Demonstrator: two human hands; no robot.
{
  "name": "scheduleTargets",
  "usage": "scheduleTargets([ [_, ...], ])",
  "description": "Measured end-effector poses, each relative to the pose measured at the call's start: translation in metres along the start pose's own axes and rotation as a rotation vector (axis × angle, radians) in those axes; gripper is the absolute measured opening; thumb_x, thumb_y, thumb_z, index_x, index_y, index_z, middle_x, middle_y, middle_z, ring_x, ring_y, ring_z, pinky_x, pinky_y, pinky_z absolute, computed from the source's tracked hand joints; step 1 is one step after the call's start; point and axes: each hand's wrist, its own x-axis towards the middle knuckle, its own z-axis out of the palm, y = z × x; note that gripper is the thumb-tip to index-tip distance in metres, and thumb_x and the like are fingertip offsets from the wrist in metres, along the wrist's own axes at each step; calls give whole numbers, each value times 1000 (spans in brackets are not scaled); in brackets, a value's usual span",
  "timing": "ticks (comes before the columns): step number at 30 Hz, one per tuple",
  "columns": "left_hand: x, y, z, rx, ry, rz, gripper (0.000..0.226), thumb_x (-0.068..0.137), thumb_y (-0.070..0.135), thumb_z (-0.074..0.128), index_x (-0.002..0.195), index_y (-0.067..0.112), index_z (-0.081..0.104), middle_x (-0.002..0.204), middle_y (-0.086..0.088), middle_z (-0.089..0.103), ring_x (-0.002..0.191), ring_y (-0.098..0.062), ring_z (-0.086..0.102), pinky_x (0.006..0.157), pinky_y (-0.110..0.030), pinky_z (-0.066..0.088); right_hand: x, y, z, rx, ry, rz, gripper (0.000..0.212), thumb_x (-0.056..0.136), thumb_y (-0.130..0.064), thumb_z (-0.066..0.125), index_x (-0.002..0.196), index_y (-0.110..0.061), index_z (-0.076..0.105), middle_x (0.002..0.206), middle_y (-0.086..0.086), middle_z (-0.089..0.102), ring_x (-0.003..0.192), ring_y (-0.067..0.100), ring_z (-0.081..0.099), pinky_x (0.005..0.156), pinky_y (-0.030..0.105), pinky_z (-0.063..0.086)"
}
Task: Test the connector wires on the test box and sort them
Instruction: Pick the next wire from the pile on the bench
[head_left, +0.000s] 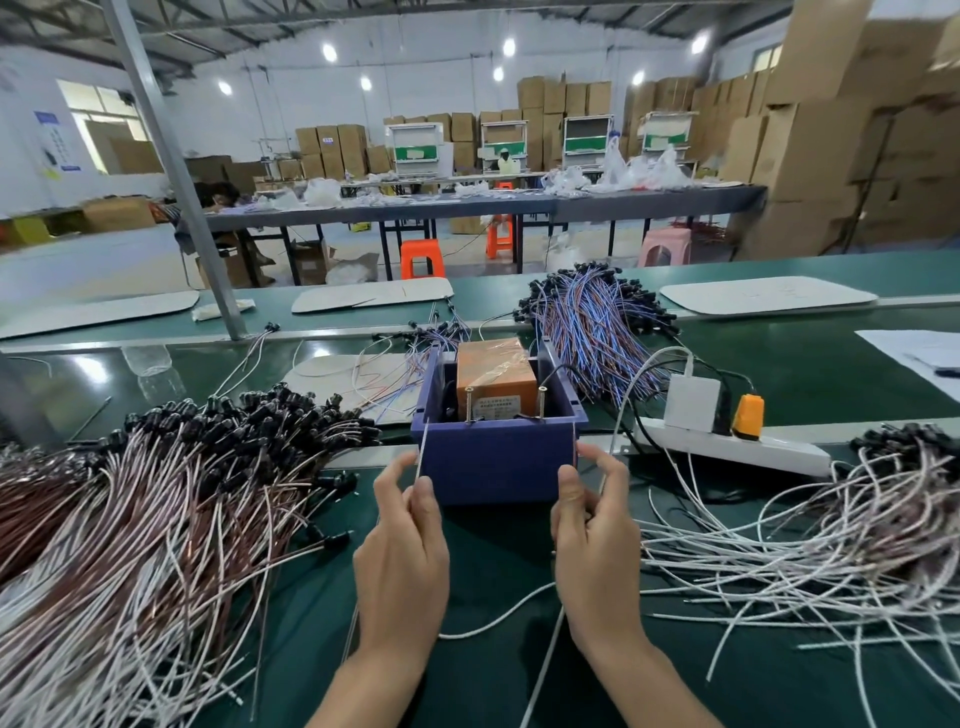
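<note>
The purple test box stands on the green bench in front of me, with an orange block and two upright screws inside. My left hand pinches a thin white wire end and holds it up at the box's left front corner. My right hand pinches the other wire end at the right front corner. The rest of this wire hangs below my hands toward me.
A big heap of brown-white connector wires lies to the left, a white-wire heap to the right, and blue-red wires behind the box. A white power strip with an orange plug sits right of the box.
</note>
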Motion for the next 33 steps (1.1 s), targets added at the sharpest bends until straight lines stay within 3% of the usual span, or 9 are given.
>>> scheduleTargets([
  [5,10,4,13,36,47,36,25,104,38,32,115,18,44,58,15,46,45,-5,44,49,-30,35,9,0,8,-40,91,-29,9,100,-52,39,106,-47,45,66,-11,64,51,10,57,48,15,39],
  [8,16,2,20,18,86,4,20,104,39,32,112,25,43,61,14,50,51,-5,51,54,-34,40,14,1,13,-56,159,-5,13,99,-52,41,102,-42,50,61,-11,62,52,9,58,47,24,44],
  [11,17,-2,21,-45,128,-52,20,102,45,30,112,32,43,63,11,55,55,-15,57,56,-41,46,16,1,15,-67,207,5,15,98,-53,43,99,-40,51,68,-15,67,50,9,58,44,28,43],
  [15,17,-4,22,-51,101,-11,19,103,39,35,115,31,48,56,13,48,46,-8,46,49,-35,41,17,4,15,-52,185,14,13,98,-52,46,99,-41,52,69,-20,67,49,11,58,45,31,46],
  [18,18,-4,23,-40,104,1,25,102,41,35,118,31,50,56,14,46,45,-6,44,49,-31,36,17,5,16,-64,185,15,7,99,-50,49,99,-45,54,64,-18,66,49,11,59,46,27,46],
  [25,16,-2,23,-5,68,4,32,100,41,35,121,25,54,57,15,50,46,-8,45,50,-34,41,17,5,16,-51,185,3,2,99,-43,54,99,-46,55,60,-11,62,51,8,59,49,14,40],
  [33,16,0,23,-15,29,-16,36,100,45,31,121,26,54,64,11,60,47,-8,48,51,-37,46,16,6,17,-47,186,1,6,97,-48,52,98,-43,56,57,-14,60,48,8,56,46,15,37],
])
